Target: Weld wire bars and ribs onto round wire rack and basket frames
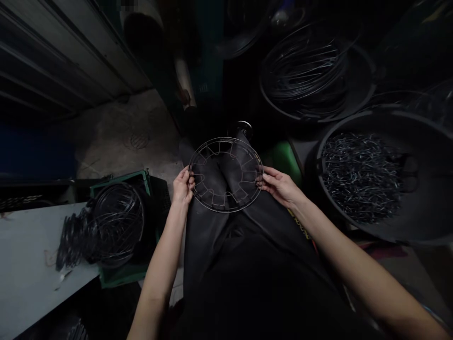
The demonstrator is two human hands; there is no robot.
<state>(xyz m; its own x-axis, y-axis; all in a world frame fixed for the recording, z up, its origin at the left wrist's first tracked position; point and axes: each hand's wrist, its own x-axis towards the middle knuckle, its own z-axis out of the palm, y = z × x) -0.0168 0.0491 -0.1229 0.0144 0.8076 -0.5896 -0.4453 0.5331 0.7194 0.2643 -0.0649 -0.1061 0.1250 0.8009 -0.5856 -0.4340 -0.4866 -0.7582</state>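
Note:
Between my two hands is a round wire frame (226, 208), made of thin metal rings joined by bent wire loops around an open middle. My left hand (183, 184) pinches its left rim between thumb and fingers. At the opposite side my right hand (278, 184) grips the right rim the same way. The frame is held over my lap, above dark trousers (212, 236), and is seen almost face-on.
To the right, a black tub (424, 219) holds many short bent wires (361, 179). Behind it another tub (368, 94) contains wire rings (307, 71). A green crate (122, 278) with coiled wire (116, 222) stands left, beside a pale tabletop (31, 264). Dark machinery (201, 61) is ahead.

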